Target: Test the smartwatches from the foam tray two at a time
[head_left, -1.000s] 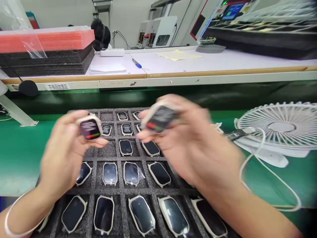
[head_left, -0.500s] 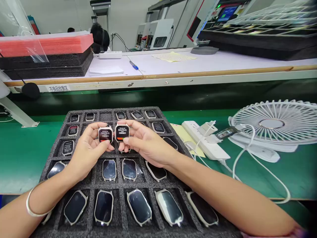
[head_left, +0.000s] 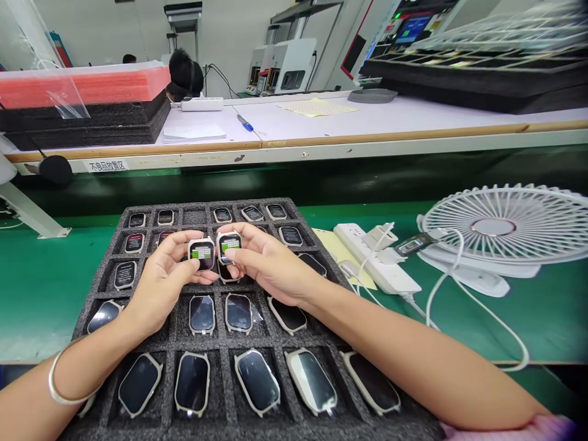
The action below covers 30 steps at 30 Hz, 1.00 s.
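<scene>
Fingers of the left hand are closed on one watch, the left watch, and through my head view I see the thumb at its lower left corner, one fingertip along its upper edge and others showing beneath it. My right hand grips a second one, the right watch, with the thumb lying across the lower part of its screen. I have the two watches side by side, just apart, above the middle of a dark foam tray. Both screens are lit with white and green blocks; the lettering is too small for me to read. Another watch lies below the right one, partly hidden by it and the fingers. More watches sit singly in the tray's compartments: five with dark screens show whole in the nearest row, and several in the far rows show lit text. The tray rests on a green tabletop. To its right I see a white power strip partly on yellow paper, and beyond that a white fan. A pale bangle circles the left wrist. Across the top runs a raised shelf with a blue pen on it.
</scene>
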Each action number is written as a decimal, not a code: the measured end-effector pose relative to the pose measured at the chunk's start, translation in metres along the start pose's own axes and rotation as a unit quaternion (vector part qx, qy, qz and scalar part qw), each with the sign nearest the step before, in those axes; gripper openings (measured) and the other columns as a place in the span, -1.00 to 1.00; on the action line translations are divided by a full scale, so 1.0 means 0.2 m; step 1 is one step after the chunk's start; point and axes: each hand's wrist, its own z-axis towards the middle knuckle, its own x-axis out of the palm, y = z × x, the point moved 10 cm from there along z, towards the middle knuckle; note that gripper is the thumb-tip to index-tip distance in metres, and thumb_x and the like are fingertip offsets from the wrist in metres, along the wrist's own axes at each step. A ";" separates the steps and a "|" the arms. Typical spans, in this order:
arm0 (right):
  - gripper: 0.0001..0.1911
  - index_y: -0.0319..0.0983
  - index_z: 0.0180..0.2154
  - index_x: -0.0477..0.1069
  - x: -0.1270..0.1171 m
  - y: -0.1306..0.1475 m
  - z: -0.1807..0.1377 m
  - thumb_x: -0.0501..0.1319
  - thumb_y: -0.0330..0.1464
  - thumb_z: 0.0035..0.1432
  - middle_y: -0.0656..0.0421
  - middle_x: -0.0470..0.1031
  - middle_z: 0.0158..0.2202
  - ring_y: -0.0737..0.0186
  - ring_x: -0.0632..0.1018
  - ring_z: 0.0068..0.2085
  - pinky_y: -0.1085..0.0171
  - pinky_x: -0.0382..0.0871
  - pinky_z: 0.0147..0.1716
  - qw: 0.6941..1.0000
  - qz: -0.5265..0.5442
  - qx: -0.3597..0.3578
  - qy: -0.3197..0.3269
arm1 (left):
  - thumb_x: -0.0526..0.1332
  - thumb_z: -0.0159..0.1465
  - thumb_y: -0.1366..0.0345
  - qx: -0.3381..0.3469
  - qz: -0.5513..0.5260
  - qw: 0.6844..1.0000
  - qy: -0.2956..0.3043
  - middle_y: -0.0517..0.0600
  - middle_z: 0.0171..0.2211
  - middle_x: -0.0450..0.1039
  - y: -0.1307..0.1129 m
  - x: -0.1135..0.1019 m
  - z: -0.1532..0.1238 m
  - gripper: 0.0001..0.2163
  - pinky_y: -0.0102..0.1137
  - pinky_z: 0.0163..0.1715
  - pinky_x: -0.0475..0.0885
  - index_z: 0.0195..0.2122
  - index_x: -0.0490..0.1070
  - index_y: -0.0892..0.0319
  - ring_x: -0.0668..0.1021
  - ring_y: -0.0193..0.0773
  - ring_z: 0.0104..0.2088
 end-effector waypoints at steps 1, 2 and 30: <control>-0.60 -0.19 -0.08 0.36 0.00 0.00 0.00 0.41 -0.37 0.04 0.27 0.41 -0.30 0.40 0.43 -0.46 0.32 0.33 -0.44 1.000 -0.001 -0.001 0.001 | 0.28 0.24 0.30 -0.001 0.000 1.000 0.001 -0.01 -0.14 0.53 0.00 0.00 0.00 -0.69 -0.29 -0.24 0.62 0.01 0.35 0.14 0.68 -0.20 -0.36; -0.60 -0.19 -0.08 0.36 0.00 0.00 0.00 0.41 -0.36 0.05 0.27 0.41 -0.30 0.41 0.42 -0.47 0.33 0.32 -0.45 1.000 -0.002 -0.003 0.002 | 0.28 0.24 0.29 -0.002 0.001 1.000 0.001 -0.01 -0.15 0.53 0.00 0.00 0.00 -0.69 -0.29 -0.24 0.63 0.00 0.35 0.14 0.68 -0.20 -0.36; -0.71 -0.17 -0.05 0.38 0.10 0.35 0.07 0.28 -0.25 0.21 0.18 0.48 -0.29 0.31 0.47 -0.45 0.30 0.32 -0.45 0.995 0.007 -0.090 0.032 | 0.35 0.01 0.41 0.068 -0.045 0.997 0.014 -0.01 -0.23 0.60 -0.38 0.02 0.06 -0.51 -0.37 -0.30 0.57 0.02 0.39 0.19 0.66 -0.25 -0.40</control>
